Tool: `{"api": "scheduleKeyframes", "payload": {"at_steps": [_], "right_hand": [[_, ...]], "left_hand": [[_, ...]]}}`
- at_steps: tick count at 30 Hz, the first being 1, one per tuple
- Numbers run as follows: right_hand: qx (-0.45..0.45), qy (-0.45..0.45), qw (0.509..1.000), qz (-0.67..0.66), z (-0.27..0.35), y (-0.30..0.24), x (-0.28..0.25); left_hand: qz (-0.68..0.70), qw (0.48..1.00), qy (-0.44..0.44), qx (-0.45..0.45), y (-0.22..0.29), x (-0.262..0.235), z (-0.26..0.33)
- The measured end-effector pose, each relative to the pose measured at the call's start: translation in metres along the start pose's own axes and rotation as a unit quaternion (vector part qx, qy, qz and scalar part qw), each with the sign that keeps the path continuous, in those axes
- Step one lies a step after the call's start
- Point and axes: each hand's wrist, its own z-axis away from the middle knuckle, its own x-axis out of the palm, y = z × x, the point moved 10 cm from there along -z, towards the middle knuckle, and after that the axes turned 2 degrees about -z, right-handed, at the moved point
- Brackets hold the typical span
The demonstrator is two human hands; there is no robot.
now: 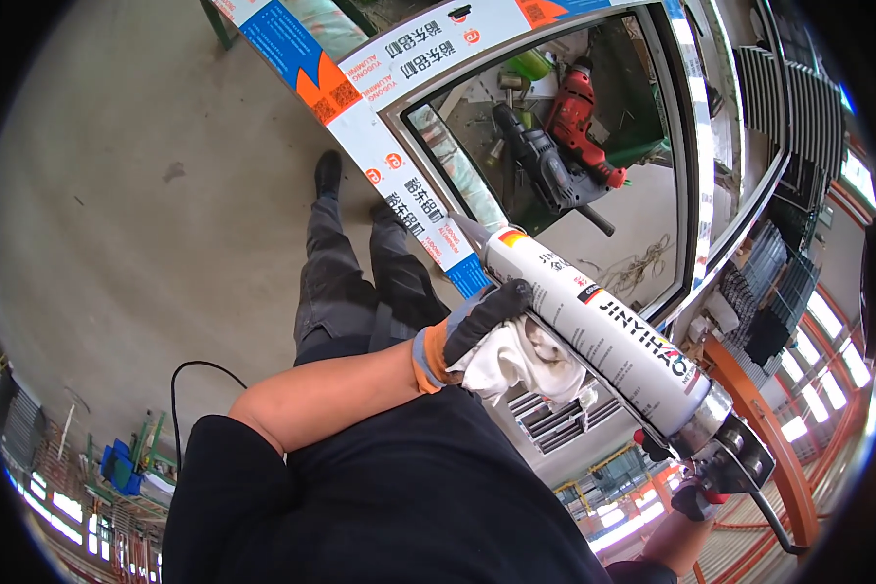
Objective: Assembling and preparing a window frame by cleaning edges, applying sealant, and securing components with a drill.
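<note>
A caulking gun loaded with a white sealant cartridge (pixel 594 326) slants across the view. Its grey nozzle (pixel 469 230) is at the inner edge of a window frame (pixel 414 209) wrapped in printed protective film. My left hand (pixel 482 326), in a grey and orange glove, closes on a crumpled white cloth (pixel 526 362), its thumb against the front of the gun. At the rear end of the gun, my right hand (pixel 696 498) is wrapped around the handle. Most of its fingers are hidden behind the metal parts (pixel 725 453).
Through the frame opening, a red power drill (pixel 576 122) and a dark grey power tool (pixel 550 165) lie on a green-edged surface. Another light frame (pixel 749 219) stands to the right, beside an orange beam (pixel 764 428). Bare concrete floor (pixel 165 243) spreads to the left.
</note>
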Motion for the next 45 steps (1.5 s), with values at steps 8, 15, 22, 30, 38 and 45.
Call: {"api": "scheduleKeyframes", "payload": {"at_steps": [8,15,22,30,38,45], "right_hand": [[-0.006,-0.005,1.0,0.022,0.0,0.005,-0.039],[-0.011,-0.008,0.999,0.034,0.018,-0.001,-0.063],[-0.013,-0.005,0.999,0.046,0.024,0.004,-0.09],[-0.02,-0.008,0.998,0.057,0.014,-0.013,-0.073],[-0.027,-0.01,0.997,0.065,-0.008,-0.025,-0.048],[-0.031,-0.012,0.997,0.073,-0.016,-0.027,-0.049]], "left_hand": [[0.021,0.999,-0.01,0.024,0.007,0.008,0.001],[0.029,0.999,0.002,0.021,0.01,0.007,0.003],[0.034,0.999,0.026,0.034,0.017,0.006,0.003],[0.026,0.998,0.021,0.048,0.028,0.013,0.003],[0.049,0.997,-0.026,0.047,0.037,0.026,0.003],[0.055,0.997,-0.028,0.046,0.046,0.03,0.003]]}}
